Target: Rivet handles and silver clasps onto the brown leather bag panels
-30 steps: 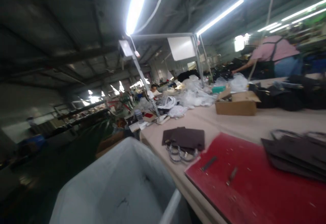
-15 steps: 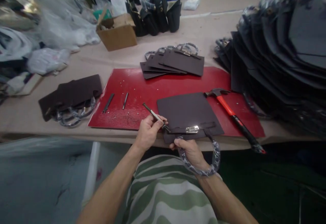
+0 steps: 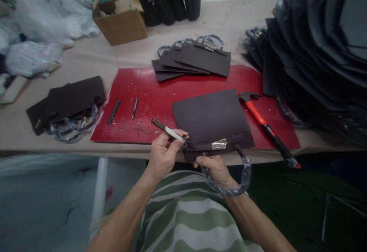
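Note:
A dark brown bag panel lies over the near edge of the red mat, with a strap and a silver clasp along its near side. My right hand is closed on the panel's near edge, thumb on top, inside the loop of a plastic-wrapped handle. My left hand pinches a rod-shaped metal tool with a white middle. Its dark lower end is at the left end of the strap; whether it touches is hard to make out.
A red-handled claw hammer lies right of the panel. Two slim metal rods rest on the red mat. Brown panels with wrapped handles are stacked behind and at left. Dark bag pieces pile up at right.
The camera view has tilted down, so the table items sit higher in the picture. The tool in my left hand has tipped so its upper end points more toward me. Both grips remain the same.

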Available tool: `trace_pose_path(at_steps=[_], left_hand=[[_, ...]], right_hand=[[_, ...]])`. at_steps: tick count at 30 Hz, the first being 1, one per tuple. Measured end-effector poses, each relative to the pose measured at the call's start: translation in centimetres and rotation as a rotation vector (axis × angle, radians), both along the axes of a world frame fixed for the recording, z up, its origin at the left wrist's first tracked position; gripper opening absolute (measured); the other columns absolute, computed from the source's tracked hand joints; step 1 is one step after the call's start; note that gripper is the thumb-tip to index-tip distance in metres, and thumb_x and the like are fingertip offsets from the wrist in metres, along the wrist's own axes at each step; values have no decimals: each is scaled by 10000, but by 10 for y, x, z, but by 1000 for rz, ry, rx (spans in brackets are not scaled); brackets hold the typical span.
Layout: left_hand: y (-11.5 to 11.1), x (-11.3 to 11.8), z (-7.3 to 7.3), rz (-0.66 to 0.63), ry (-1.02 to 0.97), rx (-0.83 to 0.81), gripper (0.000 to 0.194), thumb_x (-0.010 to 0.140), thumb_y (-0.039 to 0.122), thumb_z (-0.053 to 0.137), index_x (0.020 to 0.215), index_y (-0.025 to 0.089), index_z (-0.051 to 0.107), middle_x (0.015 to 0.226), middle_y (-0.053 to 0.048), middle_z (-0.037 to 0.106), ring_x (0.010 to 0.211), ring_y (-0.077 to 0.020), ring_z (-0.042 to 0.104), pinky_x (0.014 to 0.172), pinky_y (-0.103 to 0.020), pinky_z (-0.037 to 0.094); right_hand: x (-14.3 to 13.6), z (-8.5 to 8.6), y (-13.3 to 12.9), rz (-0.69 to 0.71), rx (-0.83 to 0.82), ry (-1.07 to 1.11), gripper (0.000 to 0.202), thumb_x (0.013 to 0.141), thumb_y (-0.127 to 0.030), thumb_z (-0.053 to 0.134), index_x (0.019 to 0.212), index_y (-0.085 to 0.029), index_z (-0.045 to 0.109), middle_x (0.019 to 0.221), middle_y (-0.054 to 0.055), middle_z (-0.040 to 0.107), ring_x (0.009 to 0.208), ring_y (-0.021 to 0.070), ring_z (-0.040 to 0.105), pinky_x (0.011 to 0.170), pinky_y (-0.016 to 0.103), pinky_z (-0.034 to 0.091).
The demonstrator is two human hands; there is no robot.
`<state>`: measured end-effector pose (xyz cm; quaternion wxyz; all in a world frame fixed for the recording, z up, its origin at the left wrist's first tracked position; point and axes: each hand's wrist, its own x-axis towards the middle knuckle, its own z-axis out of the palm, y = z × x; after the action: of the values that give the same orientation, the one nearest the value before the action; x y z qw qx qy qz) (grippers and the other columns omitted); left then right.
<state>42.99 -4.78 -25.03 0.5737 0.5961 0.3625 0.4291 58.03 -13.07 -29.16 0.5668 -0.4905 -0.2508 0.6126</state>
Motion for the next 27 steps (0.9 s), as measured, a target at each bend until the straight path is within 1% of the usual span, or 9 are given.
trace_pose_path(at_steps=[4, 8, 11, 14, 16, 20, 22, 24, 27], left_hand=[[1, 0, -4, -7, 66, 92, 130, 920, 277, 624, 994, 172, 640, 1036, -81, 697, 953, -204, 693, 868, -313, 553], [5, -1, -8, -13, 101, 130, 109, 922, 255, 615, 998, 181, 638, 1037, -78, 700, 968, -206, 685, 884, -320, 544], [7, -2, -9, -1, 109, 136, 107, 919, 250, 614, 994, 180, 642, 1028, -79, 706, 965, -206, 684, 891, -323, 543], [9, -2, -10, -5, 107, 122, 115, 914, 264, 622, 987, 179, 647, 1024, -81, 710, 966, -210, 687, 896, -324, 544], [10, -3, -12, -5, 99, 92, 126, 911, 277, 629, 985, 177, 650, 1020, -78, 713, 954, -208, 692, 885, -318, 548], [11, -6, -17, 1, 61, 27, 149, 907, 294, 642, 992, 172, 649, 1018, -75, 715, 936, -206, 701, 870, -316, 558], [12, -7, -18, -1, 55, 11, 151, 907, 296, 645, 993, 171, 650, 1017, -74, 716, 936, -205, 704, 869, -313, 560], [13, -8, -19, -11, 40, -7, 153, 911, 298, 642, 995, 170, 649, 1012, -73, 717, 932, -202, 707, 874, -313, 561], [14, -9, -18, -32, 11, -41, 148, 916, 295, 639, 996, 171, 647, 1004, -66, 717, 927, -196, 711, 886, -312, 559]], right_hand=[[-1, -9, -3, 46, 4, 37, 165, 690, -305, 683, 569, -193, 673, 609, 35, 605, 616, 192, 519, 645, 326, 425], [-3, -20, -5, 30, -31, 131, 160, 697, -327, 708, 625, -184, 692, 594, 25, 596, 583, 180, 508, 621, 321, 419], [-7, -23, -7, -8, -108, 169, 147, 660, -320, 752, 663, -176, 718, 634, 38, 631, 633, 199, 553, 672, 339, 460], [-12, -22, -6, -39, -117, 248, 168, 640, -319, 782, 722, -179, 739, 724, 51, 675, 731, 236, 604, 732, 362, 494], [-16, -19, -3, -74, -98, 276, 210, 674, -350, 803, 787, -181, 748, 798, 54, 692, 759, 238, 613, 736, 364, 507], [-20, -12, 3, -157, -134, 250, 307, 720, -402, 839, 912, -181, 747, 826, 38, 682, 674, 197, 581, 636, 335, 510], [-21, -11, 5, -169, -153, 224, 306, 715, -394, 847, 914, -186, 745, 798, 29, 677, 649, 194, 578, 615, 337, 511], [-20, -12, 5, -173, -148, 188, 277, 711, -382, 846, 888, -191, 751, 798, 30, 686, 697, 217, 605, 677, 363, 529], [-19, -15, 4, -178, -111, 147, 246, 712, -360, 839, 879, -197, 762, 888, 38, 712, 869, 254, 635, 878, 409, 512]])
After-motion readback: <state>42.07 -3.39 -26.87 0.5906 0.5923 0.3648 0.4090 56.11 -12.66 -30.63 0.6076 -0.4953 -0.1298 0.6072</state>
